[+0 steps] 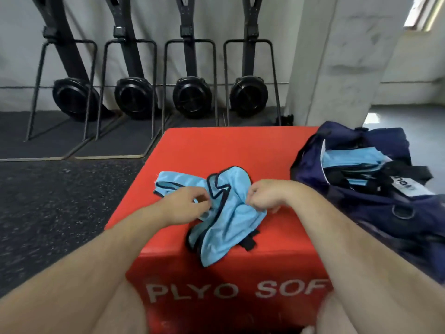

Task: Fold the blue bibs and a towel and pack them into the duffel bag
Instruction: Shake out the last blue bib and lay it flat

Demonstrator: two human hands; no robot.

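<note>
Light-blue mesh with dark binding lies crumpled on top of the red plyo box (216,150), one blue bib (226,213) bunched in the middle with a lobe trailing toward the box's left edge and a corner drooping over the near edge. Seen from the head camera, the left hand (185,203) pinches the fabric at the bib's left side, fingers curled onto it, while the right hand (258,197) grips a gathered fold at the bib's upper right, fingers clenched around cloth. Beside the box on the right sits the navy duffel bag (361,208), unzipped, with folded blue bibs (349,160) already stacked inside; no towel can be made out.

By the look of things, the step in hand is opening out this bib for folding. It would go best if both hands find matching corners or shoulder straps, lift and shake the mesh flat, then lay it square on the box top before halving it. Slippery mesh tends to slide, so the overhanging corner should be drawn back first.

Black gym machines (130,92) stand along the back wall.
</note>
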